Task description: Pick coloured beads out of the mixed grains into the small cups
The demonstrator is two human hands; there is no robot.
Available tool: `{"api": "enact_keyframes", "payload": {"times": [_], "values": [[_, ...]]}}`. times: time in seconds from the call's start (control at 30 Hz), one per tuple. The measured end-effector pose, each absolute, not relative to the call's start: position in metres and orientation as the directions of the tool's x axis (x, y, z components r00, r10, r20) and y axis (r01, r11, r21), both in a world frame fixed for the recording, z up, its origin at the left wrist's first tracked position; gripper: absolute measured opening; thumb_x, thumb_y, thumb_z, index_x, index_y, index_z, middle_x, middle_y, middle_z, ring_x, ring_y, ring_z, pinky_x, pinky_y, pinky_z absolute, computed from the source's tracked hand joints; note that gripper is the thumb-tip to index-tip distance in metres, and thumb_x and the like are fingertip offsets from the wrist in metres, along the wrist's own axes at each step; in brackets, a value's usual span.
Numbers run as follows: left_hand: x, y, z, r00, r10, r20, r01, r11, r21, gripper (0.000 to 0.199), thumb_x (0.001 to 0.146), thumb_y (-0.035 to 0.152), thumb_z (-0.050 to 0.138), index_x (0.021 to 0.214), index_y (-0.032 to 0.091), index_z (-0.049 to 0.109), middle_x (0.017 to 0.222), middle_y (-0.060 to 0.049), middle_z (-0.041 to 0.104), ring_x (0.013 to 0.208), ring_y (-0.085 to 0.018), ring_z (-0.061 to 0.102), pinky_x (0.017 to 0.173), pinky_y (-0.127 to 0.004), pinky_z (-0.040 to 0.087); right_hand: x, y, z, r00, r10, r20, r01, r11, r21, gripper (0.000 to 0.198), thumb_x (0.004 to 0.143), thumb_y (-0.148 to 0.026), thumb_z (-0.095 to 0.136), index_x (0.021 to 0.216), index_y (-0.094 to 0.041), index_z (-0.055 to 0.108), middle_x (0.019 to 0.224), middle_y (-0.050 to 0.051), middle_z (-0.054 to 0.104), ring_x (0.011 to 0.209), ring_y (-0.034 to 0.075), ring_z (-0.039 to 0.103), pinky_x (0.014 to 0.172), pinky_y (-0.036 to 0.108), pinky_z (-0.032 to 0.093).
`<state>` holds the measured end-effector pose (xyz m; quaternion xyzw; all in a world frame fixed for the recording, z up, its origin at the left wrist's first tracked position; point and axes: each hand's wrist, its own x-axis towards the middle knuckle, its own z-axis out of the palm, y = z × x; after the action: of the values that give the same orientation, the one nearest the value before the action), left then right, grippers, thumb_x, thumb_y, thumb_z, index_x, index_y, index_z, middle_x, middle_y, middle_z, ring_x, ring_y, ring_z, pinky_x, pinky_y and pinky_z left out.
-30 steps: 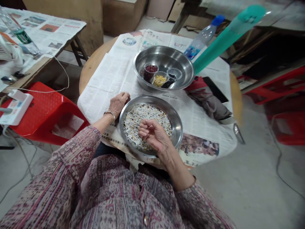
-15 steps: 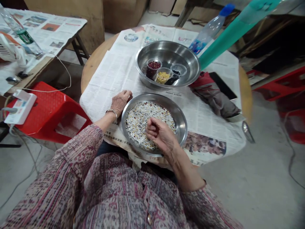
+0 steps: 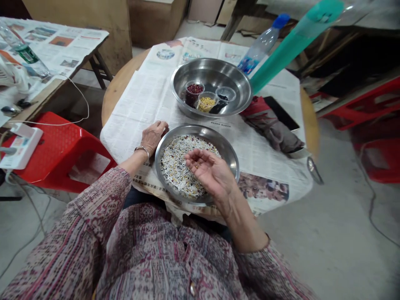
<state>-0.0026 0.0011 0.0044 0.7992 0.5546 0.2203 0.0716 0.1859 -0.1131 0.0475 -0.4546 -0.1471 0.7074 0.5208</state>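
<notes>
A shallow steel basin point(image 3: 231, 155) near the front edge holds white rice grains point(image 3: 179, 156) mixed with dark, yellow and reddish beans. Over its right half my right hand point(image 3: 211, 173) is cupped palm up, fingers curled, with a few small yellowish-brown beans point(image 3: 196, 165) in the palm; their exact kind is hard to make out. My left hand point(image 3: 153, 135), a bracelet on its wrist, lies on the newspaper by the basin's left rim, fingers stretched forward and holding nothing. Behind stands a deeper steel basin point(image 3: 178, 98) with clear cups of red beans point(image 3: 195, 88), yellow beans point(image 3: 206, 103) and black beans point(image 3: 223, 97).
Newspaper point(image 3: 131, 104) covers the round table. A blue-capped bottle point(image 3: 259, 46), a green tube point(image 3: 290, 48), a grey-red cloth bundle point(image 3: 268, 125) and a dark phone point(image 3: 281, 113) are at the right. On the left, a red stool point(image 3: 62, 146) carries a power strip point(image 3: 23, 146).
My right hand has turned from a closed fist to a cupped, upturned palm, showing beans inside. My left hand stays beside the basin. The view has shifted slightly.
</notes>
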Motion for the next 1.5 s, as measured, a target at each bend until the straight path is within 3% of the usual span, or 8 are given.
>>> {"api": "enact_keyframes", "payload": {"times": [0.1,0.23,0.47,0.73,0.93,1.1,1.27,1.5], "values": [[-0.003,0.001,0.005,0.288,0.918,0.272,0.855,-0.375,0.358,0.019,0.096,0.025,0.044,0.101,0.025,0.062,0.1,-0.005,0.068,0.077,-0.016,0.059,0.063,-0.029,0.038,0.182,-0.113,0.048,-0.083,0.871,-0.484,-0.608,-0.43,-0.668,0.011,0.081,-0.027,0.06,0.08,-0.017,0.065,0.083,0.008,0.07,0.093,0.018,0.068,0.091,0.034,0.056],[-0.003,0.002,0.005,0.29,0.919,0.268,0.853,-0.375,0.362,0.019,0.097,0.027,0.045,0.102,0.025,0.063,0.101,-0.006,0.068,0.077,-0.016,0.059,0.062,-0.029,0.038,0.178,-0.116,0.049,-0.077,0.847,-0.525,-0.648,-0.443,-0.62,0.016,0.083,-0.026,0.056,0.081,-0.016,0.068,0.088,0.009,0.072,0.097,0.018,0.068,0.096,0.035,0.054],[-0.003,0.002,0.005,0.284,0.923,0.261,0.862,-0.365,0.352,0.019,0.097,0.028,0.045,0.102,0.024,0.063,0.101,-0.006,0.068,0.078,-0.016,0.059,0.062,-0.029,0.038,0.175,-0.118,0.054,-0.072,0.829,-0.555,-0.657,-0.458,-0.599,0.017,0.084,-0.026,0.057,0.081,-0.016,0.071,0.088,0.008,0.075,0.093,0.017,0.07,0.094,0.034,0.055],[-0.005,-0.002,0.012,0.297,0.918,0.264,0.869,-0.374,0.324,0.016,0.097,0.023,0.047,0.102,0.023,0.062,0.096,-0.004,0.068,0.078,-0.014,0.06,0.063,-0.025,0.039,0.177,-0.114,0.064,-0.051,0.804,-0.593,-0.71,-0.447,-0.545,0.016,0.085,-0.021,0.057,0.077,-0.016,0.07,0.074,0.006,0.074,0.075,0.014,0.07,0.076,0.027,0.06],[-0.005,-0.004,0.016,0.298,0.928,0.224,0.882,-0.357,0.307,0.014,0.098,0.023,0.049,0.104,0.021,0.062,0.1,-0.004,0.067,0.084,-0.015,0.062,0.067,-0.025,0.042,0.187,-0.104,0.071,0.032,0.815,-0.578,-0.752,-0.362,-0.551,0.022,0.086,-0.016,0.053,0.069,-0.015,0.067,0.07,0.007,0.073,0.077,0.016,0.071,0.079,0.03,0.06],[-0.006,-0.003,0.013,0.316,0.922,0.225,0.881,-0.373,0.292,0.013,0.099,0.023,0.049,0.103,0.021,0.061,0.1,-0.004,0.066,0.086,-0.015,0.062,0.069,-0.024,0.042,0.202,-0.081,0.081,0.092,0.869,-0.486,-0.737,-0.269,-0.621,0.021,0.086,-0.018,0.053,0.072,-0.017,0.067,0.073,0.006,0.074,0.083,0.017,0.071,0.089,0.036,0.058],[-0.007,-0.002,0.011,0.337,0.914,0.228,0.879,-0.392,0.273,0.011,0.098,0.022,0.05,0.102,0.021,0.06,0.1,-0.004,0.066,0.087,-0.015,0.062,0.07,-0.024,0.043,0.223,-0.026,0.096,0.225,0.941,-0.254,-0.612,-0.066,-0.788,0.024,0.088,-0.025,0.05,0.072,-0.017,0.067,0.076,0.005,0.073,0.085,0.015,0.07,0.094,0.037,0.055],[-0.008,0.0,0.009,0.341,0.909,0.238,0.871,-0.401,0.282,0.009,0.098,0.021,0.05,0.101,0.021,0.058,0.097,-0.003,0.067,0.086,-0.014,0.062,0.069,-0.023,0.043,0.235,0.076,0.095,0.337,0.93,0.15,-0.086,0.189,-0.978,0.042,0.094,-0.052,0.039,0.08,-0.02,0.064,0.086,0.006,0.07,0.087,0.015,0.067,0.093,0.038,0.053]]}}
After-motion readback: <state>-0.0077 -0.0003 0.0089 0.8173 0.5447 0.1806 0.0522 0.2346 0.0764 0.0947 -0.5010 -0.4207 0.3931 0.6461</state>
